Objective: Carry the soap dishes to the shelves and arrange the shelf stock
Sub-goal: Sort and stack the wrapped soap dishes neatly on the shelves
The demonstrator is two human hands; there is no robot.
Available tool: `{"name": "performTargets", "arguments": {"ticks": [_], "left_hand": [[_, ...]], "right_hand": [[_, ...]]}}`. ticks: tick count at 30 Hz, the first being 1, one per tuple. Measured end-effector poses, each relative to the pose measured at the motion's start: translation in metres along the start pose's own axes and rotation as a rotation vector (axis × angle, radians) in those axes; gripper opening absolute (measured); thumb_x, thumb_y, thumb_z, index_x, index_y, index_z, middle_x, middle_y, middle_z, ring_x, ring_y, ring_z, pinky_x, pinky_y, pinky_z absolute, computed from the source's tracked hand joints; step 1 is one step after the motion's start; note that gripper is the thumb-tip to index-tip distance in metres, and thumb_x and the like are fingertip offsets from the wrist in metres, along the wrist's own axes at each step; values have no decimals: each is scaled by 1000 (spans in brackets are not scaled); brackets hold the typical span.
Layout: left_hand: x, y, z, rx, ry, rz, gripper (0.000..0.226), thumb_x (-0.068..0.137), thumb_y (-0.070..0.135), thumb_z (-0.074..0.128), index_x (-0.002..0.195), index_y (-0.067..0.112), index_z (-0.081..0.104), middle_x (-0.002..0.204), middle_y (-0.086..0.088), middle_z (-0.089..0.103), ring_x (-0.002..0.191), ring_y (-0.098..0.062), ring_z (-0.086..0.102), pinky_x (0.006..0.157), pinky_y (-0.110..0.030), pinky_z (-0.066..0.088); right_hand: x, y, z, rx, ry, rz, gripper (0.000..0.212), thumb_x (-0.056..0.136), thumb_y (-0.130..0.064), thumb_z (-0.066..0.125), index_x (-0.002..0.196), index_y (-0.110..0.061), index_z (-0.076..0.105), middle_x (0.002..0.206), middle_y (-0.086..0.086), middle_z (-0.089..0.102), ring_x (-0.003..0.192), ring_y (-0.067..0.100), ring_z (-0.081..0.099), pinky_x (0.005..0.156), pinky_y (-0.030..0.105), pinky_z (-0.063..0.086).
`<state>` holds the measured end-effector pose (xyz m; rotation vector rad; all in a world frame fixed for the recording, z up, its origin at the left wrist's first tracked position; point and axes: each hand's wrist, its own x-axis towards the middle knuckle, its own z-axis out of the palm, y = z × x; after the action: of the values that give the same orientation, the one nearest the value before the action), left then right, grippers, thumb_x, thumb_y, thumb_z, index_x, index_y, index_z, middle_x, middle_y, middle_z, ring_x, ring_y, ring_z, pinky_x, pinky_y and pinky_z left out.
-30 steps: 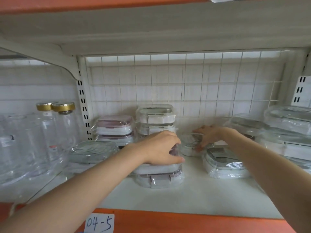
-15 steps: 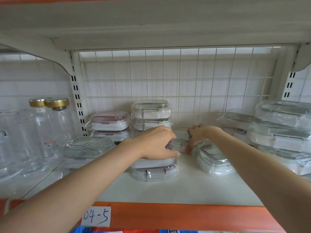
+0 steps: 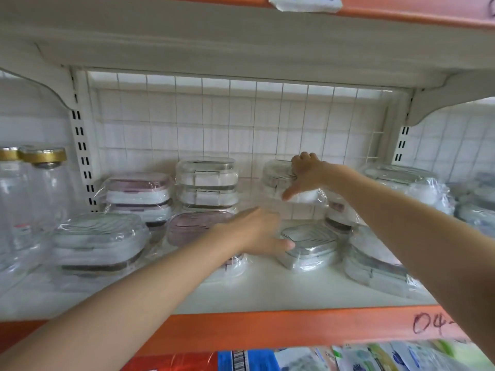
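Lifting wrapped soap dish (image 3: pixel 284 180) off shelf (image 3: pixel 267 287) near back edge, right hand (image 3: pixel 308 171) clenched on it; left hand (image 3: pixel 257 231) released, touching grey dish (image 3: pixel 308 243). Risk: slick wrap slipping, toppling stack (image 3: pixel 206 183) alongside.

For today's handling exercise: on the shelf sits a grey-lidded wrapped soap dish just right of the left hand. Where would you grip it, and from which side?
Probably grip the grey-lidded soap dish across its short sides, coming from the front and above. It lies flat and low, its lid is ridged, its wrap looks slippery, and other wrapped dishes crowd its right and rear.
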<state>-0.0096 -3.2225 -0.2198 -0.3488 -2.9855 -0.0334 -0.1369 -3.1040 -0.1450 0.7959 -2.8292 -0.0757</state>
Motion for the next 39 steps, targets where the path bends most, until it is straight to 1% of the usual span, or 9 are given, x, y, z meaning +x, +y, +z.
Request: {"name": "performTargets", "arguments": {"ticks": [3,6,9,16,19,23,28,33,39], "left_hand": [[17,27,5,-79,-15,-39,62,89,61,50,100,0,59,111,-13,57,107,-27,53,86,-34,44],[34,38,14,-130,-111,-168,70,81,72,51,86,2,59,101,-11,59,100,-25,56,70,-29,39],[45,37,21,-236,-191,-252,71,72,72,63,88,3,64,106,-8,66,97,-24,61,67,-28,40],[35,29,-24,-326,23,-193,60,73,66,67,102,14,67,99,0,68,90,-15,63,76,-27,50],[17,17,-52,-270,62,-170,60,72,64,69,111,18,65,101,0,70,90,-15,64,81,-28,52],[-21,-12,-80,-254,110,-217,62,70,66,69,106,17,57,101,3,64,83,-10,60,67,-27,45],[-71,-54,-92,-247,180,-330,64,71,59,73,117,21,49,115,7,53,100,-13,52,81,-26,42],[-115,-93,-101,-262,174,-429,60,73,59,71,116,23,49,107,8,56,91,-7,55,76,-25,46],[-164,-145,-100,-217,129,-555,69,66,67,70,117,23,54,115,7,58,99,-12,57,89,-30,48]], "right_hand": [[-14,7,-15,-42,37,0,102,66,-63,73,139,-6,30,139,11,31,133,27,26,107,47,31],[-24,12,-22,-49,41,7,102,67,-63,72,140,-7,29,139,10,31,133,26,25,107,46,30],[-33,19,-29,-44,54,18,103,67,-63,72,142,-7,27,140,9,30,133,26,24,107,45,31],[-40,33,-38,67,83,85,100,68,-66,69,139,-8,30,135,9,32,130,26,28,105,43,34],[-37,28,-43,123,115,98,102,66,-75,62,135,-5,36,116,8,38,117,27,36,99,38,38],[-37,1,-56,177,123,21,99,61,-84,55,119,-4,48,103,7,49,98,24,44,80,27,33],[-35,-43,-59,290,131,-74,88,66,-77,60,118,-8,46,112,10,49,102,24,42,81,27,29],[-27,-89,-64,340,124,-172,64,72,-70,61,98,-15,44,103,8,51,99,25,45,78,29,32],[-30,-137,-63,350,115,-292,65,69,-71,64,101,-18,44,105,5,46,101,27,45,82,35,40]]}}
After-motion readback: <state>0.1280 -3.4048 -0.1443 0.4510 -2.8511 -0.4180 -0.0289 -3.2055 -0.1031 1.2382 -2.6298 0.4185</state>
